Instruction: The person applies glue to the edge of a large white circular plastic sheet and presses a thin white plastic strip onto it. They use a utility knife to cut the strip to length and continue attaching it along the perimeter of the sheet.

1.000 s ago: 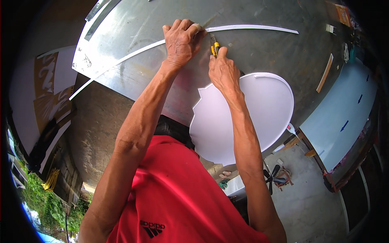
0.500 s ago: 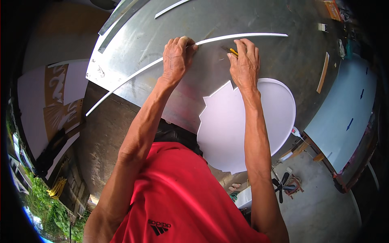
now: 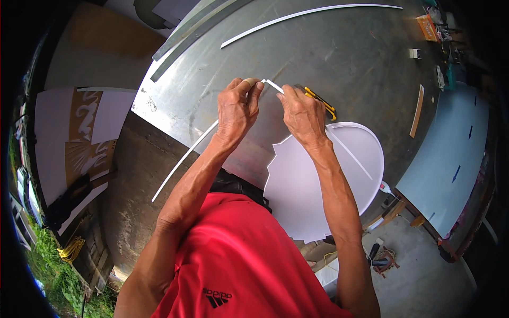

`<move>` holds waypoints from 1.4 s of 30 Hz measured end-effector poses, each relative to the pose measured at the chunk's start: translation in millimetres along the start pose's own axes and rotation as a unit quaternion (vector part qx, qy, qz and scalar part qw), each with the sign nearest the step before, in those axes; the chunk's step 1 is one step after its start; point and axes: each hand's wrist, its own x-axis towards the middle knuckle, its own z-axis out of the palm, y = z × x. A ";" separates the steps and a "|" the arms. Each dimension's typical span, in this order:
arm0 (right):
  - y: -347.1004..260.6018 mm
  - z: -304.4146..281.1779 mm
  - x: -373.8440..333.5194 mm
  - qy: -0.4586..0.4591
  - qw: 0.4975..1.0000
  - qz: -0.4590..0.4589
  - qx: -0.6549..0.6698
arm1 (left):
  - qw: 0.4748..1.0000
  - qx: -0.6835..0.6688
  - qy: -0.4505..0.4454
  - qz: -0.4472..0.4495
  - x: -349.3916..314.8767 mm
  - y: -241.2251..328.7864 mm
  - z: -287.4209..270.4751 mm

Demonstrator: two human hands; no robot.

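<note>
A narrow white strip runs between my two hands, making a sharp corner at the top; whether it is bent or cut through there, I cannot tell. My left hand pinches it just left of the corner, and one length trails down past the table edge. My right hand is closed on the other side, with the strip's other length passing beneath it over a white rounded panel. This panel has a raised rim and a jagged left edge. A yellow utility knife lies against the far side of my right hand.
A second white strip lies across the far part of the grey metal table. Two dark bars rest at its far left edge. A brown strip and an orange box are on the right. A light-blue sheet stands beyond.
My right hand has moved from beside the knife onto the strip. The strip, earlier one smooth curve, now has a sharp corner, its right length swung down over the panel. The view has shifted.
</note>
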 end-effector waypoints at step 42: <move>-64.6 7.3 -137.8 -0.102 0.632 0.293 0.710 | 0.751 -0.012 -0.420 0.509 -109.7 2.5 -32.4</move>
